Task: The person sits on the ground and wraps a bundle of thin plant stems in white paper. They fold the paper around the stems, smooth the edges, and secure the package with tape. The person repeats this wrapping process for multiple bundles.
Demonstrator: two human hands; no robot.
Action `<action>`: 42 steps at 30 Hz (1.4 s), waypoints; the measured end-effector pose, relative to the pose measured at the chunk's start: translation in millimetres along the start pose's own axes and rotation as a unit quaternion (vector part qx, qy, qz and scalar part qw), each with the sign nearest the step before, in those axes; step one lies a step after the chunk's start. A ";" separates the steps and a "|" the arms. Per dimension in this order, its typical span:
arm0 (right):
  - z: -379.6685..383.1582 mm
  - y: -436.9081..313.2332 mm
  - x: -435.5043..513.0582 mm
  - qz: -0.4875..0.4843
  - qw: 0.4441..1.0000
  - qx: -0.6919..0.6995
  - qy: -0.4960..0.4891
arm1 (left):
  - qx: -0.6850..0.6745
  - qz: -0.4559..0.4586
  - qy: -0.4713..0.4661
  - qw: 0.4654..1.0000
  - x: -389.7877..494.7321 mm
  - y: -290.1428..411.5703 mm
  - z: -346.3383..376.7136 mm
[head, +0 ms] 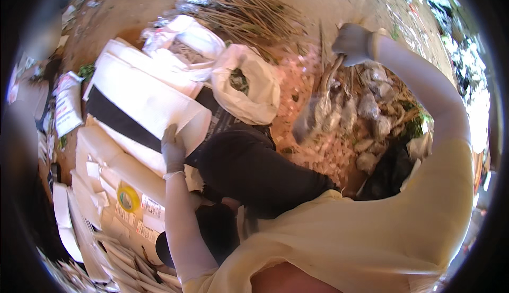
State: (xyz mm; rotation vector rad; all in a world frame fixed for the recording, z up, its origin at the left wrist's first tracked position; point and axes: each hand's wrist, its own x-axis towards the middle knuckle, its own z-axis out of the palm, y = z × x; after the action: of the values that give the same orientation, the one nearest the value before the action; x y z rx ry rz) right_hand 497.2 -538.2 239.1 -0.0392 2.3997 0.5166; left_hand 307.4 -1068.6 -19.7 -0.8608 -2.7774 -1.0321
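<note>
My left hand (173, 150), in a light glove, rests with its fingers on the edge of a white sheet (151, 98) that lies over black material. My right hand (354, 44), in a grey glove, is closed around a bundle of brown stems (331, 70), held up at the upper right. Plastic-wrapped lumps (334, 112) hang or lie at the lower end of these stems; which of them belong to the bundle I cannot tell. An open white sack (254, 90) with green leaves inside stands between my hands.
Another open white sack (195, 42) stands behind. Long thin sticks (254, 15) lie on the ground ahead. Yellow tape (128, 199) sits on cardboard with printed labels at lower left. More wrapped lumps (375, 102) lie to the right. A blurred person (24, 142) is at the far left.
</note>
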 end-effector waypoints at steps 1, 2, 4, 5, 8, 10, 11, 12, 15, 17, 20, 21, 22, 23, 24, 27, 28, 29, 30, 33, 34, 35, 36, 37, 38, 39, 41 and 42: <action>-21.2 0.6 -21.2 0.024 0.999 0.014 0.045 | -0.008 0.000 0.020 1.000 0.6 -7.6 2.1; -38.2 1.4 -39.6 0.046 0.995 0.033 0.088 | -0.013 0.003 0.037 0.999 1.6 -5.4 3.1; -44.3 -11.7 -65.2 0.010 0.956 0.071 0.283 | 0.011 0.011 0.069 0.997 1.8 -1.7 -2.8; -33.8 -21.3 -70.1 -0.017 0.905 0.090 0.416 | 0.010 0.024 0.083 0.996 4.3 1.1 -4.0; -29.1 -65.9 -51.5 0.039 0.913 0.357 0.194 | 0.028 -0.005 0.090 0.996 10.0 15.6 -4.3; -11.1 -101.0 -17.0 0.030 0.901 0.430 -0.052 | 0.021 -0.018 0.112 0.993 6.7 19.5 6.1; 5.4 -119.8 -4.8 0.030 0.876 0.469 -0.110 | 0.025 -0.026 0.117 0.992 10.8 21.0 11.0; 33.0 -145.5 -6.9 0.013 0.844 0.535 -0.042 | 0.024 -0.027 0.116 0.993 15.6 27.1 11.2; 49.0 -175.6 -1.7 0.000 0.780 0.624 -0.040 | 0.024 -0.036 0.094 0.995 19.7 43.3 16.2; 48.2 -190.6 -7.1 -0.066 0.764 0.642 0.031 | 0.014 -0.052 0.081 0.995 18.8 33.7 18.2; 10.0 -199.8 -22.7 -0.064 0.786 0.615 -0.020 | -0.024 -0.039 0.113 0.993 17.4 25.8 27.9; 9.2 -200.8 -26.2 -0.047 0.796 0.603 -0.027 | -0.117 -0.116 0.075 0.983 20.6 31.3 29.8; 23.2 -195.7 -19.5 -0.098 0.863 0.494 0.033 | -0.211 -0.187 0.037 0.959 30.0 41.7 29.2; 34.9 -195.9 -16.2 -0.090 0.867 0.488 0.048 | -0.256 -0.206 0.015 0.944 35.2 48.4 28.9; 34.6 -202.3 -10.3 -0.092 0.869 0.482 0.062 | -0.291 -0.231 -0.001 0.928 36.8 49.8 25.4; 46.8 -214.8 4.3 -0.076 0.868 0.482 0.093 | -0.160 -0.057 0.020 0.985 32.6 51.2 24.2; 42.7 -219.4 7.6 -0.074 0.869 0.477 0.110 | -0.113 -0.026 0.028 0.993 29.6 51.4 22.8; 38.5 -224.0 11.4 -0.071 0.869 0.472 0.127 | -0.066 0.005 0.036 0.997 26.0 51.9 22.0; 40.2 -230.2 19.1 -0.083 0.864 0.473 0.148 | -0.018 0.038 0.043 0.998 24.5 52.5 21.0; 36.8 -254.3 48.2 -0.116 0.851 0.477 0.187 | 0.005 0.005 0.122 0.992 23.7 42.0 18.2; 26.0 -262.5 59.1 -0.119 0.846 0.484 0.188 | 0.061 0.014 0.148 0.987 30.9 44.9 11.2; 17.6 -265.2 69.7 -0.122 0.841 0.491 0.190 | 0.057 0.041 0.140 0.988 37.3 48.1 4.4; 12.0 -263.8 80.1 -0.127 0.829 0.517 0.172 | 0.056 0.070 0.130 0.987 45.0 54.8 -9.3; 4.7 -264.4 90.9 -0.137 0.814 0.543 0.154 | 0.059 0.096 0.120 0.986 48.0 55.0 -18.9; -3.9 -265.1 103.1 -0.146 0.798 0.568 0.135 | 0.070 0.136 0.076 0.985 50.9 55.1 -20.0; -34.0 -267.5 108.1 -0.172 0.780 0.593 0.105 | 0.002 0.140 0.051 0.989 48.3 67.9 -24.1; -80.1 -284.2 137.0 -0.221 0.754 0.607 0.120 | -0.041 0.139 0.072 0.987 43.5 74.7 -22.2; -76.1 -289.7 171.6 -0.238 0.748 0.598 0.165 | -0.020 0.139 0.078 0.987 44.6 78.4 -17.1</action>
State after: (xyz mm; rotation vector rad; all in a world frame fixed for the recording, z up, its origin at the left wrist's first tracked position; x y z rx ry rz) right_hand 364.5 -815.4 82.0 -0.1764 2.4581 -1.3877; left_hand 308.3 -1008.9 50.1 -1.0830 -2.4307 -1.0567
